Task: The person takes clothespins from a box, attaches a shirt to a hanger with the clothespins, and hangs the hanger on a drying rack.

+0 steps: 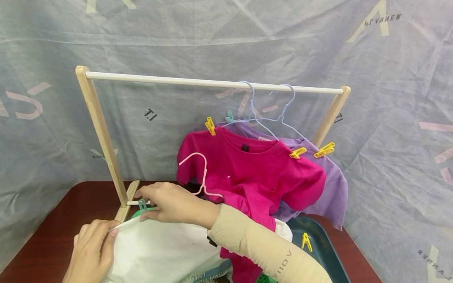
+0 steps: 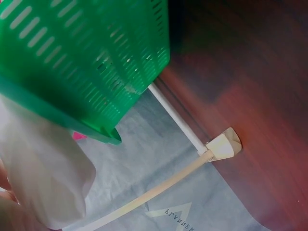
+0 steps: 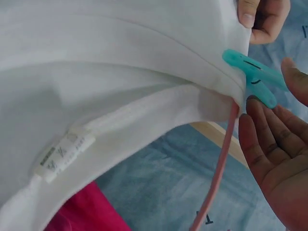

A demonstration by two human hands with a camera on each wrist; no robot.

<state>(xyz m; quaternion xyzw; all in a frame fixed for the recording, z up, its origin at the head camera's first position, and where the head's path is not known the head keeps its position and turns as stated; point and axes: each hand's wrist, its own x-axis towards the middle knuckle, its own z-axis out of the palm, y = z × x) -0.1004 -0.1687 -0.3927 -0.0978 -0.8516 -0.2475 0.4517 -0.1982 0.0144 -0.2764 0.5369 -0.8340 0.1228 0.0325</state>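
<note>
A white shirt [image 1: 159, 247] with a neck label hangs on a pink hanger [image 1: 204, 177], whose arm shows under the cloth in the right wrist view. My left hand [image 1: 92, 247] pinches the shirt's edge near the shoulder. A teal clothespin [image 3: 252, 74] is clipped over the cloth at the shoulder, its handles spread apart. Around those handles my right hand [image 3: 284, 144] has its thumb and fingers parted, close to the pin but not visibly squeezing it. In the head view my right hand [image 1: 173, 204] reaches across above the shirt.
A wooden rack with a white rail [image 1: 170, 79] holds a magenta shirt [image 1: 247, 165] and a purple shirt [image 1: 332, 181], pinned with clothespins. A green basket [image 2: 86, 62] stands under the white shirt. A dark tray [image 1: 318, 232] holds a yellow clothespin [image 1: 306, 241].
</note>
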